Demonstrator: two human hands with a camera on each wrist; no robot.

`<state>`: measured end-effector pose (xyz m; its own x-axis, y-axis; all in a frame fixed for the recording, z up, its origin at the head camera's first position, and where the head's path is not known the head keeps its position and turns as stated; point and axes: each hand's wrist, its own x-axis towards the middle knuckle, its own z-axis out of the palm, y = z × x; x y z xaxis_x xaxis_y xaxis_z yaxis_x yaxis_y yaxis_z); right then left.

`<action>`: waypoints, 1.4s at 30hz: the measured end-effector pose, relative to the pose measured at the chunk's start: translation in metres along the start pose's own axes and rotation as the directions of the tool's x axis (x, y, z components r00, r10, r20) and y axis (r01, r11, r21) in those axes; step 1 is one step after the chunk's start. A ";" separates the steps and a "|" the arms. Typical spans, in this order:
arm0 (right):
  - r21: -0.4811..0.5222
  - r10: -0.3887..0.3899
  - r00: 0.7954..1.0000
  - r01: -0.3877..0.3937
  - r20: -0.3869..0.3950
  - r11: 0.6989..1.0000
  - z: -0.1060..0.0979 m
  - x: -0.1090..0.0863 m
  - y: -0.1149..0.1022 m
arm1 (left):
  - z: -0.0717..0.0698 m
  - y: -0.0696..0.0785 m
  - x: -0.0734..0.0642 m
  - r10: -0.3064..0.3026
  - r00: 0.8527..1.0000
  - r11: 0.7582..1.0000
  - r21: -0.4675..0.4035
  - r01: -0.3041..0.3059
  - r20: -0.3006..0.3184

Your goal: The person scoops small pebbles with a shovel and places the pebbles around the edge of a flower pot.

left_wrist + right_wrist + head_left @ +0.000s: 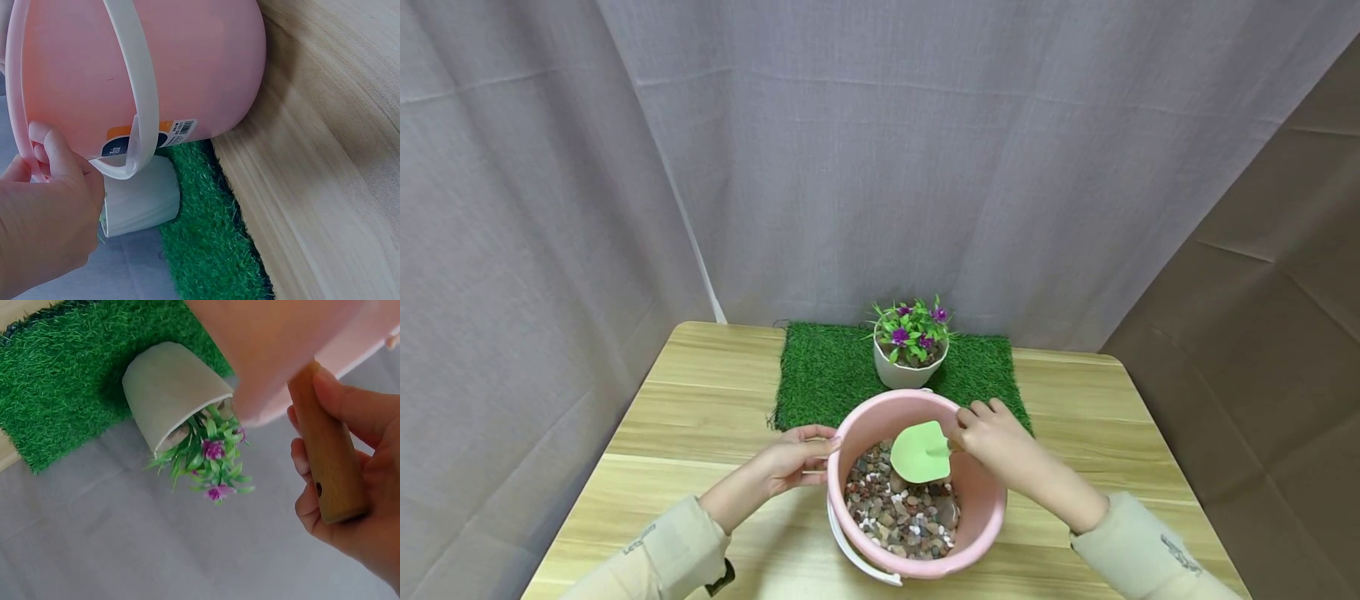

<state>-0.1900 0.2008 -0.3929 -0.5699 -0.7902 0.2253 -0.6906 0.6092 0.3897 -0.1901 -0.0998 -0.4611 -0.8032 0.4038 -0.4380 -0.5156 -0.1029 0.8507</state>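
A pink bucket (979,500) stands at the front of the table, with multicoloured pebbles (898,525) covering its bottom. My left hand (793,458) grips the bucket's left rim, thumb and fingertips on either side of it in the left wrist view. Inside the bucket, above the pebbles, is the light green blade of a small shovel (919,452). My right hand (992,437), at the right rim, holds the shovel by its wooden handle (328,450), with the fingers curled round it. The bucket's white bail (140,69) hangs down along its side.
Behind the bucket, a white pot (904,375) with purple flowers and green leaves stands on a green artificial grass mat (823,367). The wooden table (700,392) reaches back to a grey curtain (880,183). A brown cloth (1247,333) hangs on the right.
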 end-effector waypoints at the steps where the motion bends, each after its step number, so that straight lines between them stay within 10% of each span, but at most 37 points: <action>1: -0.031 -0.009 1.000 0.008 -0.014 0.999 0.003 0.000 -0.001 | 0.000 0.000 0.000 0.001 1.000 1.000 -0.001 -0.001 -0.001; 18: -0.151 0.024 0.996 -0.036 -0.086 0.988 0.021 0.005 -0.019 | 0.000 -0.002 0.000 -0.001 1.000 1.000 -0.006 0.001 0.005; 28: 0.044 -0.018 0.999 0.016 0.051 0.999 0.042 0.003 -0.041 | 0.004 -0.003 0.001 -0.005 1.000 1.000 -0.023 0.005 0.007; 42: 0.157 -0.066 0.998 0.067 -0.012 0.985 0.048 0.005 -0.045 | -0.003 -0.001 -0.002 0.007 1.000 1.000 -0.023 -0.007 0.023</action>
<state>-0.1831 0.1724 -0.4527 -0.5177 -0.8294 0.2102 -0.7885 0.5578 0.2590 -0.1891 -0.1029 -0.4615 -0.7999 0.4239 -0.4248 -0.5167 -0.1265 0.8468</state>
